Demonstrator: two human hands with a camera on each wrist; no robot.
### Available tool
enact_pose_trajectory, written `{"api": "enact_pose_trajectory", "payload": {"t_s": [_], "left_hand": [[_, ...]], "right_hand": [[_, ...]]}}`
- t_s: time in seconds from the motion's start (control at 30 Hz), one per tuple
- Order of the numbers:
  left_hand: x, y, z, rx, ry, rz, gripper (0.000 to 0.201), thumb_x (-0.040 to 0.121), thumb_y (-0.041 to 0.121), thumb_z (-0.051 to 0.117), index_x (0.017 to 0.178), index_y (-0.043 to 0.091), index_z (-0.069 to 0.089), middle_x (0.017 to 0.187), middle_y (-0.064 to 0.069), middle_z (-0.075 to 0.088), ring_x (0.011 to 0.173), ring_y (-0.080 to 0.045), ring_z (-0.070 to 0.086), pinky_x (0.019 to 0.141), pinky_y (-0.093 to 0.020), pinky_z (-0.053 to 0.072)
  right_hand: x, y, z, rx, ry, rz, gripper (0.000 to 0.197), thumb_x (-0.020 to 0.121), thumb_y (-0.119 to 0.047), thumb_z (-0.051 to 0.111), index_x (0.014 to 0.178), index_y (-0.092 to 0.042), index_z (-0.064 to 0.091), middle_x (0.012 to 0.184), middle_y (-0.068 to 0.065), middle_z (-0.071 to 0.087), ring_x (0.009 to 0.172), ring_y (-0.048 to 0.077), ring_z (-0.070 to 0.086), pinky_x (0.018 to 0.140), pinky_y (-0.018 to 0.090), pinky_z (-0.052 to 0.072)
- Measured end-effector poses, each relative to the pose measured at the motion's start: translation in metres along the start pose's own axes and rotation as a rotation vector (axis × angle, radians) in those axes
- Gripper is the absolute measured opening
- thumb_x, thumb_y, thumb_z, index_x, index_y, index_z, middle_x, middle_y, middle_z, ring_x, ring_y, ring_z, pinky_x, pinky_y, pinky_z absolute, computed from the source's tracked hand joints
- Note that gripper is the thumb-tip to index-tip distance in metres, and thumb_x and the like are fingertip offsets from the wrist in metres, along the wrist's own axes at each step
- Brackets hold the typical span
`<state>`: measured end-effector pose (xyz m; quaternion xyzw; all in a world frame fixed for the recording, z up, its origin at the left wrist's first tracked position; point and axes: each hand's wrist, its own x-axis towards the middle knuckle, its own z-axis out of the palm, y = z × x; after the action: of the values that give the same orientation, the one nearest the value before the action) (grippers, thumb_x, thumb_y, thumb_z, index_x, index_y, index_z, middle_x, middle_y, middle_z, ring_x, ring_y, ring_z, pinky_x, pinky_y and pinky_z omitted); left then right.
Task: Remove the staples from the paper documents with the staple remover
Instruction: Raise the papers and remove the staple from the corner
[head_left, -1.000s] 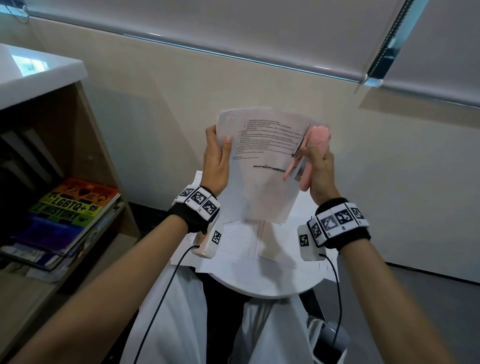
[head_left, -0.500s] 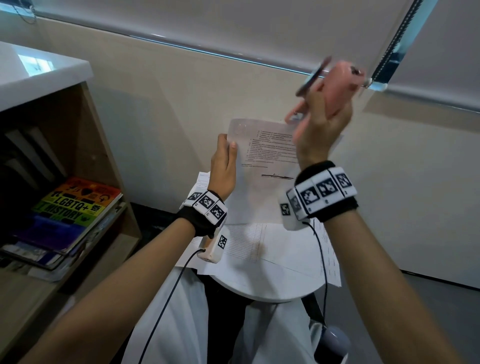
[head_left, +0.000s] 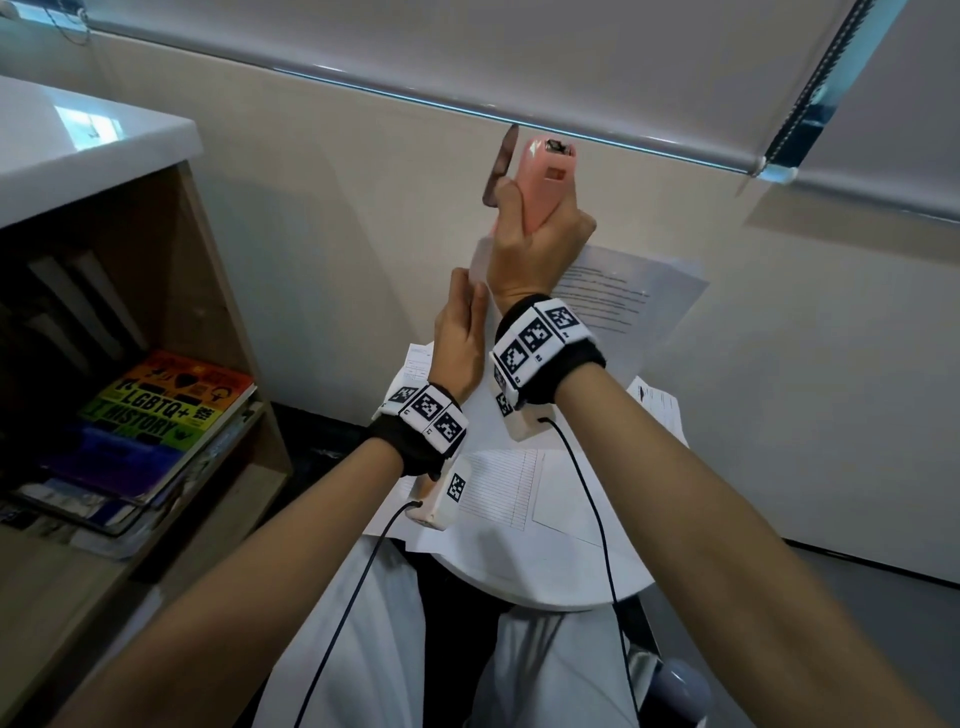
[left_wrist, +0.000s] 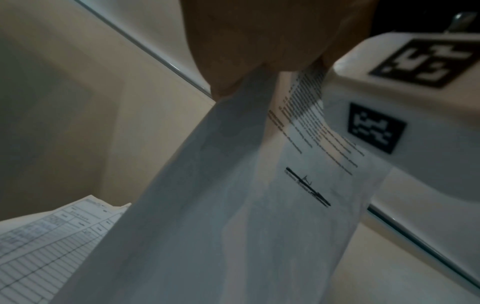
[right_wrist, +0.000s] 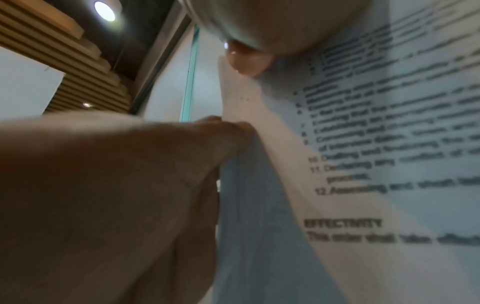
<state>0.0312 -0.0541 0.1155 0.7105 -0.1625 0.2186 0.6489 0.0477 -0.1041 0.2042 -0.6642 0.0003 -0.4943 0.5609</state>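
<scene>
In the head view my right hand (head_left: 519, 200) grips a pink staple remover (head_left: 543, 176) upright, its thin metal blade (head_left: 500, 166) sticking up on the left. It is raised above the top left corner of a printed paper document (head_left: 623, 296). My left hand (head_left: 467, 296) pinches that document's left edge and holds it up off the table. The left wrist view shows the fingers (left_wrist: 228, 86) pinching the document (left_wrist: 259, 195). In the right wrist view the left hand (right_wrist: 130, 185) holds the edge of the document (right_wrist: 363, 144). No staple is visible.
A small round white table (head_left: 545, 582) below my hands carries several loose sheets and forms (head_left: 498, 488). A wooden shelf (head_left: 228, 322) with stacked books (head_left: 156, 410) stands at the left. A beige wall and a roller blind are close behind.
My right hand lifted the staple remover off the document's top right corner and swung it left, above the left hand. The document has tilted to the right.
</scene>
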Motion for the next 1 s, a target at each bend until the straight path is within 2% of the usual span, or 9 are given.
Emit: {"api": "enact_pose_trajectory", "payload": {"t_s": [0.23, 0.4, 0.47, 0.53, 0.63, 0.7, 0.8, 0.9, 1.0], "left_hand": [[0.003, -0.007, -0.004, 0.046, -0.044, -0.018, 0.017, 0.102, 0.026, 0.032, 0.094, 0.012, 0.036, 0.071, 0.000, 0.043, 0.064, -0.015, 0.043, 0.062, -0.041, 0.045], [0.009, -0.004, -0.006, 0.124, 0.011, 0.002, 0.016, 0.103, 0.019, 0.032, 0.091, 0.009, 0.032, 0.066, 0.012, 0.037, 0.053, 0.004, 0.044, 0.051, -0.009, 0.034], [0.013, -0.004, -0.011, 0.152, 0.036, 0.016, 0.014, 0.103, 0.020, 0.031, 0.093, 0.012, 0.033, 0.067, 0.012, 0.039, 0.055, 0.001, 0.044, 0.052, -0.011, 0.034], [0.017, -0.007, -0.014, 0.155, 0.073, 0.002, 0.009, 0.103, 0.022, 0.033, 0.097, 0.015, 0.035, 0.070, 0.011, 0.041, 0.058, -0.003, 0.043, 0.058, -0.022, 0.037], [0.022, -0.009, -0.018, 0.123, 0.111, -0.041, 0.002, 0.103, 0.018, 0.034, 0.102, 0.017, 0.035, 0.075, 0.014, 0.044, 0.061, 0.011, 0.049, 0.059, -0.007, 0.036], [0.023, -0.012, -0.014, 0.076, 0.107, -0.081, 0.005, 0.103, 0.016, 0.034, 0.105, 0.014, 0.038, 0.079, 0.012, 0.047, 0.064, 0.014, 0.048, 0.061, 0.001, 0.035], [0.020, -0.019, 0.001, -0.066, 0.006, -0.191, 0.019, 0.103, 0.014, 0.033, 0.115, 0.002, 0.042, 0.097, 0.000, 0.053, 0.087, -0.008, 0.051, 0.080, -0.010, 0.044], [0.009, -0.029, 0.021, -0.239, -0.107, -0.306, 0.016, 0.103, 0.014, 0.032, 0.111, 0.017, 0.045, 0.114, -0.005, 0.055, 0.106, -0.017, 0.052, 0.104, -0.041, 0.042], [0.001, -0.038, 0.034, -0.420, -0.244, -0.498, 0.020, 0.103, 0.020, 0.036, 0.120, 0.024, 0.045, 0.129, -0.003, 0.054, 0.118, -0.020, 0.053, 0.106, -0.045, 0.041]], "right_hand": [[0.006, 0.005, 0.007, 0.033, -0.111, -0.014, 0.035, 0.067, -0.042, 0.051, 0.077, -0.010, 0.059, 0.056, -0.006, 0.050, 0.061, 0.036, 0.055, 0.054, 0.044, 0.049], [0.021, -0.005, -0.007, 0.065, -0.055, -0.001, 0.035, 0.071, -0.047, 0.061, 0.078, -0.013, 0.064, 0.059, 0.006, 0.061, 0.063, 0.037, 0.059, 0.063, 0.055, 0.051], [0.037, -0.017, -0.026, 0.146, 0.067, -0.056, 0.023, 0.070, -0.041, 0.067, 0.078, -0.021, 0.061, 0.061, 0.002, 0.064, 0.058, 0.029, 0.061, 0.059, 0.045, 0.053], [0.049, -0.007, -0.058, 0.241, 0.133, 0.015, 0.036, 0.068, -0.035, 0.070, 0.093, -0.011, 0.062, 0.077, 0.009, 0.069, 0.063, 0.023, 0.064, 0.056, 0.037, 0.052], [0.048, 0.027, -0.125, 0.106, -0.055, 0.270, 0.079, 0.067, -0.062, 0.073, 0.130, -0.022, 0.047, 0.119, 0.021, 0.058, 0.099, 0.040, 0.062, 0.080, 0.057, 0.052], [0.033, 0.050, -0.163, 0.032, -0.322, 0.424, 0.078, 0.074, -0.052, 0.067, 0.135, -0.009, 0.043, 0.106, 0.005, 0.066, 0.091, 0.023, 0.067, 0.077, 0.047, 0.056], [0.003, 0.071, -0.193, 0.013, -0.580, 0.569, 0.053, 0.064, -0.043, 0.053, 0.103, -0.008, 0.065, 0.088, -0.008, 0.068, 0.071, 0.003, 0.061, 0.068, 0.026, 0.046], [-0.014, 0.084, -0.206, 0.003, -0.692, 0.756, 0.033, 0.069, -0.034, 0.046, 0.089, -0.017, 0.065, 0.078, -0.010, 0.063, 0.056, -0.002, 0.055, 0.053, 0.018, 0.040], [-0.023, 0.094, -0.213, 0.104, -0.721, 0.867, 0.030, 0.074, -0.027, 0.042, 0.084, -0.020, 0.069, 0.088, -0.007, 0.067, 0.063, 0.002, 0.059, 0.054, 0.016, 0.044]]}}
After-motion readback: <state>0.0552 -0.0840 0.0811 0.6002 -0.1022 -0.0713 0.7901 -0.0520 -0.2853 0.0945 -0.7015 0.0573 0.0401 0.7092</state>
